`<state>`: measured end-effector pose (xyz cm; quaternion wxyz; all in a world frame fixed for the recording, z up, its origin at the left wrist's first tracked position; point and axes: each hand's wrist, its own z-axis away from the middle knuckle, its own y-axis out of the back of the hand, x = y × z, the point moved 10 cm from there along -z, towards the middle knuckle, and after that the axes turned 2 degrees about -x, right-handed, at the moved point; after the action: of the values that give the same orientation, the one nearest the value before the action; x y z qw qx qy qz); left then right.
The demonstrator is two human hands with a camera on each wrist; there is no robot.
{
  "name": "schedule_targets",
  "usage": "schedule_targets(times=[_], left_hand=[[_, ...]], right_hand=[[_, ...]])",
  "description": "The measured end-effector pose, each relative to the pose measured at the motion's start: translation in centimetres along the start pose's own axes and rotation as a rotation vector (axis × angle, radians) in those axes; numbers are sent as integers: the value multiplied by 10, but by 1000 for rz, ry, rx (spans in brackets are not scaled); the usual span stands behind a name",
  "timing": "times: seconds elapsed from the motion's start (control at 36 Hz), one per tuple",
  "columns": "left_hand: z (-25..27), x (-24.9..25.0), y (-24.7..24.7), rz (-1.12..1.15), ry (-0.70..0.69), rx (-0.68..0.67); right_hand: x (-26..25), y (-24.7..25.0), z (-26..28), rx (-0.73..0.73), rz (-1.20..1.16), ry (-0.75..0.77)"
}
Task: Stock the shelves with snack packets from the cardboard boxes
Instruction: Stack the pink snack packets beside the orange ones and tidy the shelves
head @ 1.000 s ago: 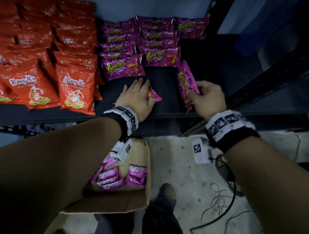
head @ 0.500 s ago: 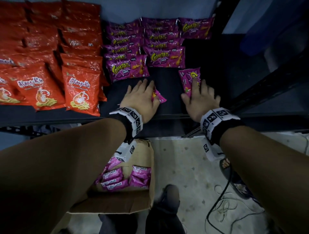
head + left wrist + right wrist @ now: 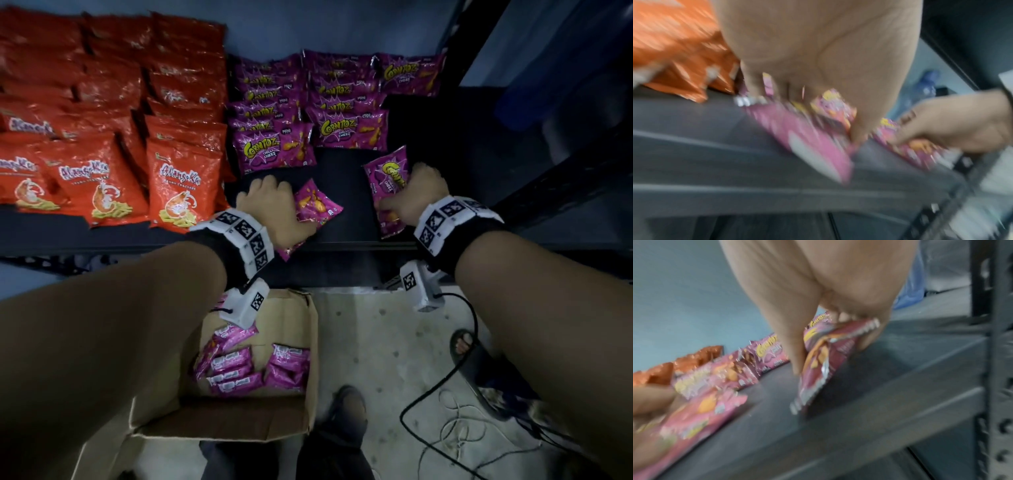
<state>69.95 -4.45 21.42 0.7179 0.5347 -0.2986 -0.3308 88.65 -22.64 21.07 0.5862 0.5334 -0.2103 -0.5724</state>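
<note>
My left hand [image 3: 270,205] lies at the front of the dark shelf [image 3: 342,164], fingers curled round a purple Corntoz packet [image 3: 317,205] that sticks out to its right. The blurred left wrist view has the same packet [image 3: 807,139] under my fingers. My right hand [image 3: 416,195] grips a second purple packet [image 3: 385,181]; the right wrist view shows this packet [image 3: 828,356] tilted up on its edge. Behind them are rows of purple packets [image 3: 308,113] and, to the left, red cracker packets [image 3: 102,164]. The open cardboard box [image 3: 219,431] below holds more purple packets [image 3: 239,370].
A black upright shelf post [image 3: 996,337] stands close to the right of my right hand. Bare shelf lies between the two held packets and behind the right one. A black cable [image 3: 445,387] and sandalled feet [image 3: 346,404] are on the floor beside the box.
Both hands lay flat on their packets half a second ago. Now the left fingers have curled round its packet, and the right hand has gripped its packet and tipped it up.
</note>
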Motion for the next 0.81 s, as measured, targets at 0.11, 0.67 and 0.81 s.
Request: schedule_targets(times=[0.11, 0.67, 0.81], left_hand=[[-6, -7, -1, 173, -48, -164], [-52, -2, 69, -97, -174, 110], [-58, -4, 76, -123, -193, 120]], right_hand=[[-22, -2, 5, -34, -17, 148], [-126, 20, -31, 144, 243, 453], [-135, 21, -33, 247, 335, 474]])
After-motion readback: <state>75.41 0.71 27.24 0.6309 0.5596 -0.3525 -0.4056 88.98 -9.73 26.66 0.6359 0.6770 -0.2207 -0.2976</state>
